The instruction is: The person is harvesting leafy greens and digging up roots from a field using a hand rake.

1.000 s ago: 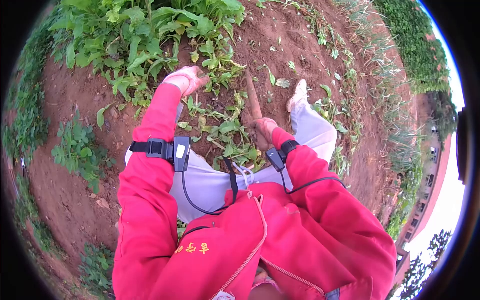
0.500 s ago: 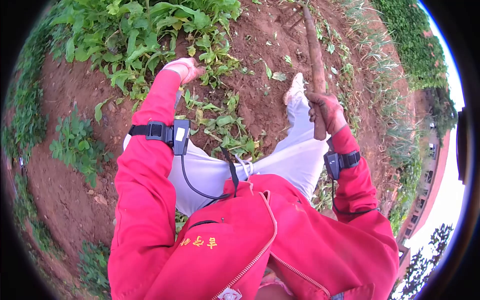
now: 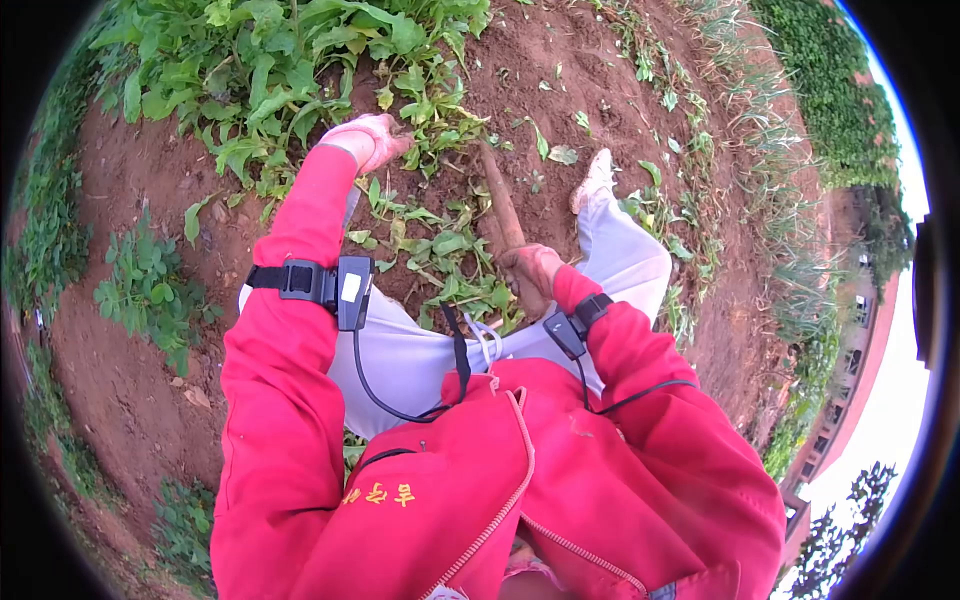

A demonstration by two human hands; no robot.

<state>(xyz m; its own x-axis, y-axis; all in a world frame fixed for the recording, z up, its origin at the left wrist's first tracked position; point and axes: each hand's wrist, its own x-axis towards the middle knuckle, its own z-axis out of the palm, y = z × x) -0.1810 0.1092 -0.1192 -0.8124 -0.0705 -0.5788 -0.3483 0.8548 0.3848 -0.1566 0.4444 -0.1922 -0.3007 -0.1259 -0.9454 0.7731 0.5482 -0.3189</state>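
My right hand (image 3: 530, 268) is wrapped round the lower part of a wooden handle (image 3: 502, 200), in front of my lap. The handle slants up and left to the soil beside the leafy plants; the tool's far end is hard to make out there. My left hand (image 3: 372, 140) is at the edge of the green plants (image 3: 280, 85), palm side hidden, its fingers bunched against the leaves; what they hold cannot be made out. Loose pulled leaves (image 3: 445, 245) lie on the ground between my legs.
My shoe (image 3: 596, 180) stands on the brown soil to the right of the handle. A low leafy plant (image 3: 150, 285) grows at the left. Thin grassy plants (image 3: 775, 170) run along the right side, with a building (image 3: 850, 370) beyond.
My right hand has swung the handle left and inward. The tool's tined head, earlier raised at the top, has come down to the plants. My left hand has barely moved.
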